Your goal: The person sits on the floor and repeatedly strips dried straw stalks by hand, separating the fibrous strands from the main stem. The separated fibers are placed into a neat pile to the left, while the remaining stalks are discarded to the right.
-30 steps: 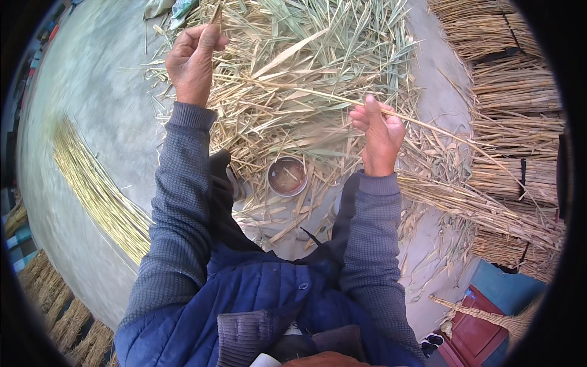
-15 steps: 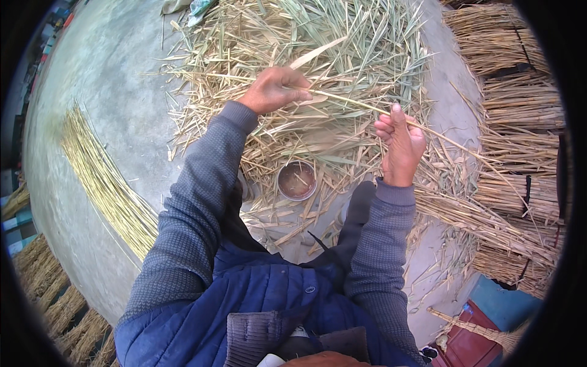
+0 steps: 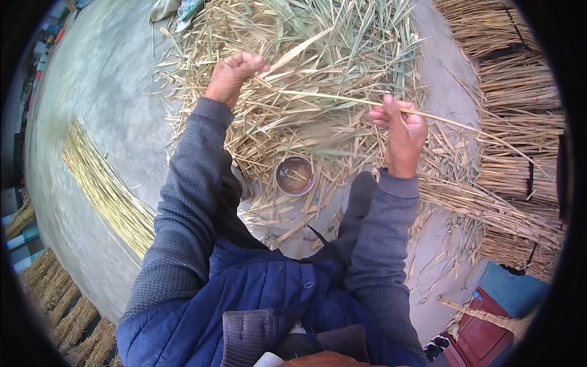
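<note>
My right hand [image 3: 402,131] pinches a long, thin reed stalk [image 3: 330,95] between thumb and fingers. The stalk runs from its pale green tip on the left, past the hand, toward the bundles at the right. My left hand [image 3: 235,74], fingers closed, is apart from the tip, up and to its left. Whatever that hand holds, if anything, I cannot make out. Beside its fingertips is a broad, pale dry leaf [image 3: 301,50]. Both hands are above a heap of dry leaves and stripped husks [image 3: 269,125].
A round metal bowl [image 3: 295,175] with bits of husk in it stands between my feet. On the left floor lies a loose bundle of yellow stalks [image 3: 110,189]. Tied reed bundles [image 3: 520,101] line the right side, with loose reeds [image 3: 483,208] before them. A red box [image 3: 483,327] is lower right.
My left hand has come off the reed and moved left and slightly up, leaving the stalk's tip free. My right hand keeps its grip in nearly the same place.
</note>
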`<action>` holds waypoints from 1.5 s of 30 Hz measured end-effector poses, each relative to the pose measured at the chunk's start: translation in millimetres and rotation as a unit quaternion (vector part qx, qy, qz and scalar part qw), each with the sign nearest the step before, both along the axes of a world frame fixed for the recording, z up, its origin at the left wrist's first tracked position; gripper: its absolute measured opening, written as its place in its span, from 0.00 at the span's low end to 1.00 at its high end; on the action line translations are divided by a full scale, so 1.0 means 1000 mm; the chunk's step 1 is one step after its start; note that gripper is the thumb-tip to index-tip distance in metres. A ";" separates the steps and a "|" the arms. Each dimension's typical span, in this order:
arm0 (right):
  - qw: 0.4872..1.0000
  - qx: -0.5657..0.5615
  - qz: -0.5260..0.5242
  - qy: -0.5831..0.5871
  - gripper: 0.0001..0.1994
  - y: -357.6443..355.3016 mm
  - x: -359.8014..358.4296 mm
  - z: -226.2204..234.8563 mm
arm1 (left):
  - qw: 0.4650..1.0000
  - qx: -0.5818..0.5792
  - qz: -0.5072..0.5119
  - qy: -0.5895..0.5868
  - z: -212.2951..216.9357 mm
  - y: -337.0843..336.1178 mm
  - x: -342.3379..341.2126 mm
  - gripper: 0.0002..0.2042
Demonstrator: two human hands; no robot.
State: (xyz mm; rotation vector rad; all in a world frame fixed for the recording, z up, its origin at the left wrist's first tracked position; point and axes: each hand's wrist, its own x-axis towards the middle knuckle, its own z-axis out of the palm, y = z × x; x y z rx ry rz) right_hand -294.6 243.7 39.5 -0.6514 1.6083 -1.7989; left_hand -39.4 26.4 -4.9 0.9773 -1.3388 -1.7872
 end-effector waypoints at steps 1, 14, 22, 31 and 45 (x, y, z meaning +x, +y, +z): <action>1.000 0.003 0.001 0.003 0.14 0.002 -0.004 0.001 | 0.998 -0.049 -0.028 -0.016 -0.002 -0.005 0.003 0.08; 0.999 -0.015 0.036 0.007 0.13 -0.013 0.016 -0.010 | 0.710 -0.637 -0.126 -0.274 0.012 0.041 -0.052 0.09; 0.999 -0.038 -0.020 -0.025 0.15 0.002 -0.014 0.003 | 0.728 -0.526 -0.131 -0.420 0.017 0.002 0.009 0.10; 0.998 -0.026 0.037 -0.044 0.15 -0.019 0.031 -0.005 | 0.846 -0.510 -0.091 -0.126 0.010 0.068 -0.073 0.09; 1.000 0.010 0.009 -0.005 0.15 -0.011 0.002 -0.015 | 0.931 -0.307 0.068 -0.187 0.031 0.003 0.004 0.07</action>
